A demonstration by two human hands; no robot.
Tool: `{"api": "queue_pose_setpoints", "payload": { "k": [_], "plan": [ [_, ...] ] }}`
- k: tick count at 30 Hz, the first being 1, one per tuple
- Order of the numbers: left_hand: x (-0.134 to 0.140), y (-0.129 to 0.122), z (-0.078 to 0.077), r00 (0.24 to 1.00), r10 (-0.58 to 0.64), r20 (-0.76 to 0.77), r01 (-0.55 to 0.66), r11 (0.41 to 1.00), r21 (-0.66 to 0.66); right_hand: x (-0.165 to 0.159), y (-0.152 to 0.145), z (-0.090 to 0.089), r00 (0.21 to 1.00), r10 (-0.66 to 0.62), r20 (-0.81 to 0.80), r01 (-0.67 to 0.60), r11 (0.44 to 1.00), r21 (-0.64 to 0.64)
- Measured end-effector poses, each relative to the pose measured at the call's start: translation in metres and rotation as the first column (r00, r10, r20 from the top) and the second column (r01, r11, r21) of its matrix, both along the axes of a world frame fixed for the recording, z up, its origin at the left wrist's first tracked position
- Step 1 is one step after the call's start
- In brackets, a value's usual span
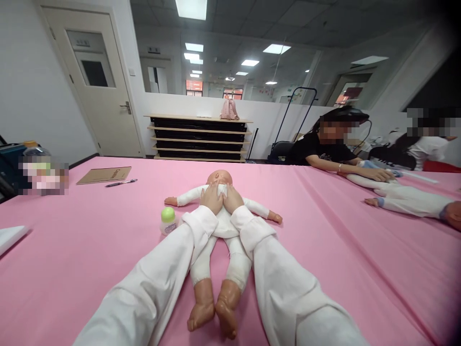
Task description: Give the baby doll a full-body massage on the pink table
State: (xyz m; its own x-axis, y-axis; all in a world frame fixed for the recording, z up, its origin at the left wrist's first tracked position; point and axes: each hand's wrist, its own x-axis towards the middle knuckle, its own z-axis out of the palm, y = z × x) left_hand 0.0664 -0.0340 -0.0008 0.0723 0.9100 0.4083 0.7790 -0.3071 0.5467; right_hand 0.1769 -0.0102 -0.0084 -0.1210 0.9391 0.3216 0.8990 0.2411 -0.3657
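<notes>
A baby doll (225,226) with a white cloth body lies on its back, its head at the far end and its bare feet toward me. My left hand (212,198) rests on the left side of its upper chest, fingers stretched toward the chin. Beside it, my right hand (232,199) lies flat on the other side of the chest in the same way. Neither hand grasps anything. The doll's arms spread out to both sides. Just left of the doll stands a small bottle (168,222) with a green cap.
A pink cloth (317,230) covers the table. At the back left lie a brown notebook (104,175) and a pen (121,183). On the right, a co-worker (331,144) handles another doll (414,199). A white object (12,235) sits at the left edge.
</notes>
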Motion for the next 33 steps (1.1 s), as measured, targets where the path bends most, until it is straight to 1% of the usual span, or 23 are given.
{"api": "queue_pose_setpoints", "payload": {
  "k": [3,5,8,11,14,16,18,20,21,23,24,25,26,27,28,29,30,31,33],
  "plan": [
    [0.001,0.007,-0.019,0.991,0.022,-0.133,-0.027,0.999,-0.035,-0.008,0.002,-0.022,0.998,-0.057,0.006,0.057,0.997,-0.060],
    [-0.002,0.009,-0.026,0.985,0.052,-0.164,-0.060,0.997,-0.043,-0.004,0.001,-0.030,0.999,-0.049,0.012,0.050,0.995,-0.089],
    [-0.012,0.015,-0.033,0.979,0.150,-0.137,-0.163,0.983,-0.088,0.009,0.000,-0.034,0.996,-0.086,0.014,0.087,0.986,-0.144],
    [-0.023,0.022,-0.041,0.973,0.214,-0.089,-0.227,0.957,-0.178,0.024,0.002,-0.038,0.988,-0.152,0.034,0.156,0.965,-0.209],
    [-0.032,0.026,-0.047,0.965,0.254,-0.070,-0.263,0.938,-0.225,0.034,0.002,-0.044,0.982,-0.169,0.083,0.184,0.958,-0.219],
    [-0.034,0.025,-0.049,0.952,0.293,-0.086,-0.305,0.923,-0.233,0.036,0.002,-0.046,0.977,-0.178,0.114,0.199,0.955,-0.218],
    [-0.034,0.022,-0.050,0.935,0.337,-0.108,-0.354,0.904,-0.240,0.036,-0.001,-0.047,0.968,-0.213,0.132,0.238,0.946,-0.222],
    [-0.033,0.018,-0.050,0.913,0.388,-0.128,-0.407,0.884,-0.227,0.035,-0.004,-0.047,0.954,-0.268,0.137,0.293,0.931,-0.216],
    [-0.032,0.016,-0.050,0.897,0.420,-0.134,-0.440,0.877,-0.195,0.034,-0.006,-0.046,0.942,-0.305,0.137,0.328,0.924,-0.196],
    [-0.030,0.012,-0.049,0.877,0.457,-0.149,-0.469,0.882,-0.050,0.033,-0.011,-0.042,0.928,-0.346,0.140,0.360,0.929,-0.088],
    [-0.029,0.011,-0.048,0.882,0.440,-0.166,-0.438,0.897,0.051,0.032,-0.013,-0.039,0.934,-0.324,0.151,0.328,0.945,-0.003],
    [-0.029,0.010,-0.046,0.900,0.389,-0.197,-0.364,0.919,0.152,0.030,-0.014,-0.037,0.949,-0.262,0.174,0.250,0.964,0.085],
    [-0.029,0.010,-0.045,0.921,0.302,-0.247,-0.246,0.941,0.232,0.029,-0.014,-0.034,0.964,-0.158,0.213,0.126,0.980,0.155],
    [-0.029,0.011,-0.044,0.931,0.189,-0.311,-0.103,0.957,0.271,0.027,-0.014,-0.031,0.965,-0.029,0.259,-0.021,0.982,0.189],
    [-0.029,0.011,-0.043,0.924,0.073,-0.374,0.032,0.963,0.266,0.026,-0.014,-0.029,0.950,0.097,0.298,-0.155,0.971,0.180],
    [-0.029,0.012,-0.042,0.907,-0.027,-0.421,0.137,0.963,0.233,0.024,-0.012,-0.028,0.929,0.195,0.315,-0.250,0.957,0.145],
    [-0.029,0.013,-0.041,0.888,-0.106,-0.448,0.208,0.960,0.186,0.023,-0.011,-0.027,0.913,0.260,0.313,-0.304,0.947,0.100],
    [-0.029,0.014,-0.040,0.875,-0.158,-0.458,0.246,0.959,0.139,0.022,-0.009,-0.027,0.908,0.294,0.298,-0.324,0.944,0.056],
    [-0.030,0.016,-0.041,0.879,-0.185,-0.440,0.244,0.966,0.082,0.021,-0.007,-0.029,0.920,0.295,0.257,-0.304,0.953,-0.006]
  ]
}}
